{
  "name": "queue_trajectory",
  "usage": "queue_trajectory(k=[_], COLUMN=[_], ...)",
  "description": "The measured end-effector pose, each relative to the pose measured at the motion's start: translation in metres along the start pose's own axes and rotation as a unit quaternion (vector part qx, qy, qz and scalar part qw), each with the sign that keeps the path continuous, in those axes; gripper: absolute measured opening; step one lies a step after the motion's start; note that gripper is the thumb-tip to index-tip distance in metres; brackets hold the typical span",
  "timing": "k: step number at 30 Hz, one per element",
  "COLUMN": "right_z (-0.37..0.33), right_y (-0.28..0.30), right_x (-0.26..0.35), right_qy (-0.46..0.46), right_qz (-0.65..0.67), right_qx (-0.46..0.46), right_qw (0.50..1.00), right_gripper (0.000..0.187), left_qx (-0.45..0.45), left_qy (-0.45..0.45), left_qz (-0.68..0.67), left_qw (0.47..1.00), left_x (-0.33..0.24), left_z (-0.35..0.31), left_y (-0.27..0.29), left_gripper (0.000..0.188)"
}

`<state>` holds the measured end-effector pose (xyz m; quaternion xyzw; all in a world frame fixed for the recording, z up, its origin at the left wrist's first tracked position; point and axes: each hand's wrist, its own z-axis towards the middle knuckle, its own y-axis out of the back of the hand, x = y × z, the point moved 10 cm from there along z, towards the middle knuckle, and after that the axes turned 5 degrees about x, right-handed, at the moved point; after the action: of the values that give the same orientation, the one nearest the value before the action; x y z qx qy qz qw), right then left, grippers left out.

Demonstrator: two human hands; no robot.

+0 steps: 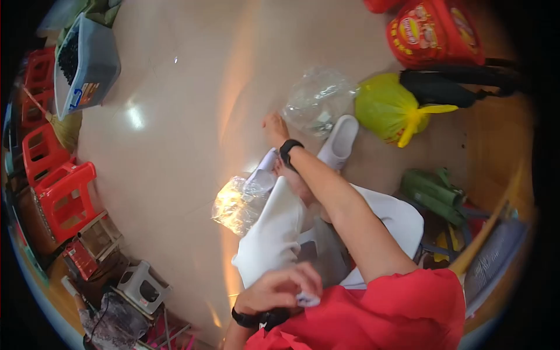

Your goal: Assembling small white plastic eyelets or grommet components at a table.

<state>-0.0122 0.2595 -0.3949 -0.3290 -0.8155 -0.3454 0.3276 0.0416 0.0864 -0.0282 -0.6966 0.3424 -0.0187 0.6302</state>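
Two hands at work, well apart. Right hand (274,127) reaches far forward, wrist in a black watch, fingers loosely curled and touching the near edge of a crumpled clear plastic bag (319,99) on the glossy tile floor (175,116); whether the grip has closed on the film I cannot tell. Left hand (280,289) sits close to the body, near the white trouser knee, fingers folded around a small white object (307,300), kind unclear.

Second clear bag (240,203) lies by the left leg, catching glare. White clog (338,142) just beside the far bag; knotted yellow bag (388,111) past it, and a red printed bucket (434,32) beyond.

Risks, as judged: the film is thin, slick and wrinkled, so a light pinch could slip off or tear it; the long forward lean could shift balance; loose contents, dim through the plastic, could spill if the bag is lifted by one edge
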Motion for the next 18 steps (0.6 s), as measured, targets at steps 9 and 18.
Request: queue_trajectory(k=[9,18], right_z=[-0.162,-0.340], right_y=[0.146,0.276], right_x=[0.136,0.124], right_qy=[0.137,0.105], right_qz=[-0.047,0.122], right_qx=[-0.045,-0.073], right_qw=[0.988,0.984], right_gripper=[0.015,0.013], left_qx=[0.016,0.114], left_qy=[0.005,0.052], left_qz=[0.080,0.049], left_qw=[0.997,0.991], left_x=[0.024,0.066], left_z=[0.027,0.048], left_y=[-0.044,-0.084], left_gripper=[0.026,0.025])
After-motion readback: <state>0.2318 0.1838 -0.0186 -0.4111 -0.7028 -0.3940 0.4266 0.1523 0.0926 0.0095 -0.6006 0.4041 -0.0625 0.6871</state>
